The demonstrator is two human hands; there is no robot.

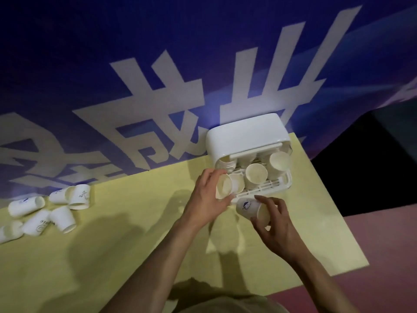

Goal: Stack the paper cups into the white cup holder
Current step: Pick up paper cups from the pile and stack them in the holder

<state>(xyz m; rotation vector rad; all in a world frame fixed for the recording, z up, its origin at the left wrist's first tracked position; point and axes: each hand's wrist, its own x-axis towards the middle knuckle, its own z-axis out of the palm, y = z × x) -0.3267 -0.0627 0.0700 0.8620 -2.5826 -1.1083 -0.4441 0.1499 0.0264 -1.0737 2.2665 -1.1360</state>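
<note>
Roughly seven loose paper cups [45, 211] lie tipped over on the yellow tabletop [112, 256], well to the left of the white cup holder [246, 134], waiting their turn. Nearer the holder, at its front left corner, the left hand [207, 199] wraps its fingers around one cup [223, 188], tilting it toward the slatted tray [266, 186]. Just in front of the holder, the right hand [277, 224] pinches a logo-printed cup [248, 207]. Several cups already sit inside; the job looks about half finished.
</note>
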